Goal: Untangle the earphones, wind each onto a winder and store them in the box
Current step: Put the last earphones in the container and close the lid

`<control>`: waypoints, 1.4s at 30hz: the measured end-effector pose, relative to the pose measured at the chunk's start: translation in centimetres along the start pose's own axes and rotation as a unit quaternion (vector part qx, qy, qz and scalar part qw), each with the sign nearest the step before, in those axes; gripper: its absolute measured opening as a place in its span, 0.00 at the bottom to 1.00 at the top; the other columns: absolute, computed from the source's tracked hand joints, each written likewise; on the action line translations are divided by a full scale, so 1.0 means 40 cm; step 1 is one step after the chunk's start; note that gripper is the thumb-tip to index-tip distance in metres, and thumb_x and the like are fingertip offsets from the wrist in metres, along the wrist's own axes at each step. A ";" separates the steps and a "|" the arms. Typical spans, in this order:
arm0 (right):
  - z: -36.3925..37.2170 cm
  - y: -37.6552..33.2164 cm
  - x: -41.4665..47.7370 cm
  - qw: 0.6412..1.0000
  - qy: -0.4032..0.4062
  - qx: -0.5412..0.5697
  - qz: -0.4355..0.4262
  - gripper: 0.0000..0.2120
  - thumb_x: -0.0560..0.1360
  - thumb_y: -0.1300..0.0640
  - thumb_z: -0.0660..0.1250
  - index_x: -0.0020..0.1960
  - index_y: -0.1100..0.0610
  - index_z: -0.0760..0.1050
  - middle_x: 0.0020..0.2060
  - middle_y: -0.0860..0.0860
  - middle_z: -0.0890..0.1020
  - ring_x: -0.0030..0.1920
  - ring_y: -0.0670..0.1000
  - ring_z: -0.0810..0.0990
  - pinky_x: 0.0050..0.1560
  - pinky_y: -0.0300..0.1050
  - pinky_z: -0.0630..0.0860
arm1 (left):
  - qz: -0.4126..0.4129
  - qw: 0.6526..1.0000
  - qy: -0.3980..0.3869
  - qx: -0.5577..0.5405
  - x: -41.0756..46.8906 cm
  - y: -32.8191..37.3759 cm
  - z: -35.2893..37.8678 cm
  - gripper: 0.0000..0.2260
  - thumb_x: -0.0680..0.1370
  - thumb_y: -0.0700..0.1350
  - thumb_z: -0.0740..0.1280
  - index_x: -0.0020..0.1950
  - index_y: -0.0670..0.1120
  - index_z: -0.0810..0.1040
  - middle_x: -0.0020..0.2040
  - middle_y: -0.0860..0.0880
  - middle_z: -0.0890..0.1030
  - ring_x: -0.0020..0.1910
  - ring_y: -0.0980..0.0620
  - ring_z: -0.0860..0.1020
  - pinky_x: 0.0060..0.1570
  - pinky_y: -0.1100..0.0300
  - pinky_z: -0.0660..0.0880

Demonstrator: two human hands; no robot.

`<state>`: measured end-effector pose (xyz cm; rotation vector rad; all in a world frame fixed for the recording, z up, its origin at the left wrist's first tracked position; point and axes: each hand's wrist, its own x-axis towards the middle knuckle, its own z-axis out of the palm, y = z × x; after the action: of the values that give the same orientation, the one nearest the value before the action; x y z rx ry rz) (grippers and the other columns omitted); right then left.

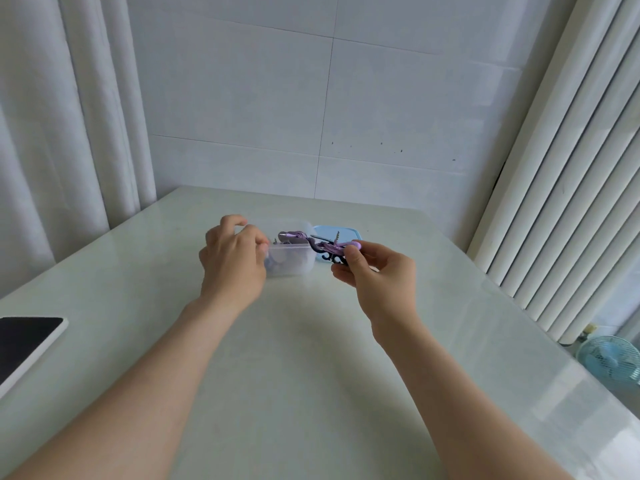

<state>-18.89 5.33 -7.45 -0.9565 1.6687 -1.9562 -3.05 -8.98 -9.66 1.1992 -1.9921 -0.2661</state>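
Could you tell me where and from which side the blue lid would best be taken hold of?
Probably its right rim, pinched from the right. The blue lid lies flat on the table just right of the clear box, which the left hand grips; box and the winder held in the right hand screen its left and near edges.

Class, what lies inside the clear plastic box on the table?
Inside the clear box lies a wound purple earphone, with a bluish shape beneath. The left hand covers the box's left part, so anything there is hidden.
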 end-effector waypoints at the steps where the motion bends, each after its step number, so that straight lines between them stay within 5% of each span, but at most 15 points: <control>1: 0.002 -0.001 -0.002 1.000 0.008 -0.001 -0.012 0.06 0.82 0.58 0.70 0.49 0.52 0.86 0.42 0.51 0.89 0.41 0.51 0.89 0.43 0.46 0.78 | 0.010 1.000 -0.003 -0.014 -0.002 0.008 0.001 0.05 0.82 0.42 0.66 0.51 0.47 0.81 0.73 0.47 0.68 0.71 0.39 0.66 0.61 0.47 0.67; 6: 0.015 -0.010 -0.020 0.992 0.027 -0.063 -0.104 0.06 0.81 0.57 0.70 0.50 0.49 0.84 0.38 0.49 0.88 0.39 0.48 0.88 0.40 0.44 0.79 | 0.023 0.997 -0.007 -0.078 -0.018 0.043 -0.024 0.08 0.78 0.38 0.66 0.40 0.41 0.82 0.62 0.46 0.71 0.66 0.43 0.68 0.59 0.61 0.59; 11: 0.036 -0.012 -0.029 0.965 0.033 -0.147 -0.212 0.15 0.80 0.58 0.72 0.46 0.37 0.81 0.41 0.45 0.87 0.39 0.45 0.86 0.44 0.43 0.80 | -0.038 0.994 0.023 -0.101 -0.012 0.042 -0.041 0.15 0.71 0.48 0.58 0.27 0.45 0.74 0.51 0.48 0.77 0.54 0.44 0.71 0.48 0.56 0.67; 13: 0.046 -0.007 -0.031 0.946 0.030 -0.182 -0.267 0.10 0.79 0.61 0.73 0.52 0.45 0.85 0.46 0.43 0.85 0.40 0.39 0.85 0.43 0.30 0.74 | -0.067 0.988 0.059 -0.124 -0.006 0.042 -0.043 0.13 0.71 0.45 0.56 0.26 0.46 0.68 0.47 0.44 0.77 0.51 0.42 0.74 0.45 0.55 0.68; 15: 0.057 0.005 -0.025 0.932 0.009 -0.206 -0.299 0.09 0.79 0.64 0.73 0.57 0.55 0.86 0.49 0.45 0.84 0.42 0.36 0.84 0.46 0.27 0.74 | -0.087 0.981 0.076 -0.155 -0.002 0.040 -0.037 0.11 0.75 0.39 0.58 0.33 0.43 0.75 0.51 0.44 0.74 0.52 0.42 0.74 0.48 0.56 0.68; 19: 0.083 0.027 -0.002 0.909 -0.023 -0.262 -0.324 0.11 0.80 0.63 0.71 0.60 0.55 0.85 0.52 0.47 0.84 0.46 0.46 0.87 0.52 0.47 0.83 | -0.096 0.973 0.086 -0.190 -0.011 0.045 -0.020 0.17 0.72 0.30 0.57 0.48 0.43 0.82 0.63 0.43 0.69 0.63 0.42 0.70 0.60 0.62 0.62; 21: 0.095 0.023 0.007 0.899 -0.033 -0.287 -0.329 0.10 0.81 0.62 0.71 0.61 0.55 0.85 0.52 0.48 0.84 0.47 0.48 0.86 0.52 0.47 0.82 | -0.117 0.962 0.095 -0.229 -0.009 0.053 -0.026 0.19 0.73 0.34 0.54 0.50 0.45 0.83 0.65 0.45 0.71 0.66 0.44 0.68 0.64 0.60 0.62; 24: 0.120 0.022 0.008 0.867 -0.124 -0.356 -0.327 0.08 0.83 0.57 0.67 0.55 0.54 0.85 0.48 0.49 0.84 0.45 0.51 0.83 0.51 0.51 0.79 | -0.151 0.944 0.065 -0.285 -0.005 0.062 -0.049 0.20 0.76 0.37 0.54 0.50 0.48 0.85 0.58 0.51 0.80 0.63 0.49 0.73 0.64 0.55 0.70; 27: 0.139 0.026 -0.015 0.790 -0.206 -0.460 -0.349 0.18 0.86 0.49 0.55 0.50 0.52 0.82 0.46 0.49 0.82 0.46 0.55 0.79 0.53 0.57 0.75 | -0.168 0.938 0.053 -0.298 -0.008 0.071 -0.062 0.19 0.77 0.36 0.56 0.48 0.47 0.86 0.48 0.55 0.81 0.56 0.51 0.75 0.57 0.57 0.72; 32: 0.137 0.025 -0.027 0.809 -0.219 -0.443 -0.320 0.17 0.84 0.53 0.57 0.71 0.54 0.73 0.57 0.52 0.82 0.55 0.56 0.79 0.58 0.52 0.72 | -0.156 0.945 0.058 -0.281 -0.005 0.063 -0.049 0.20 0.76 0.38 0.55 0.49 0.47 0.87 0.48 0.56 0.81 0.54 0.55 0.75 0.55 0.62 0.69; 36: 0.162 0.032 -0.041 0.756 -0.225 -0.519 -0.329 0.25 0.77 0.50 0.47 0.67 0.54 0.73 0.53 0.50 0.82 0.53 0.56 0.79 0.62 0.55 0.70 | -0.164 0.943 0.075 -0.279 -0.008 0.058 -0.043 0.18 0.77 0.39 0.56 0.47 0.48 0.87 0.39 0.60 0.82 0.42 0.63 0.78 0.44 0.69 0.72; 38: 0.166 0.028 -0.048 0.749 -0.233 -0.522 -0.334 0.25 0.72 0.48 0.47 0.61 0.55 0.75 0.52 0.50 0.80 0.52 0.55 0.77 0.62 0.54 0.70 | -0.150 0.947 0.076 -0.274 -0.011 0.056 -0.040 0.18 0.73 0.44 0.56 0.43 0.49 0.86 0.37 0.58 0.83 0.44 0.56 0.81 0.51 0.61 0.78; 42: 0.141 0.021 -0.042 0.806 -0.234 -0.423 -0.342 0.24 0.72 0.53 0.51 0.63 0.54 0.76 0.56 0.48 0.82 0.54 0.52 0.77 0.66 0.52 0.68 | -0.121 0.966 0.061 -0.219 -0.015 0.051 -0.028 0.18 0.71 0.51 0.56 0.40 0.51 0.86 0.40 0.52 0.86 0.47 0.44 0.82 0.53 0.50 0.78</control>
<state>-13.81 2.35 -8.35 -2.4156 2.0370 -0.9926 -3.44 -7.19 -8.10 1.1336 -1.5704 -0.7010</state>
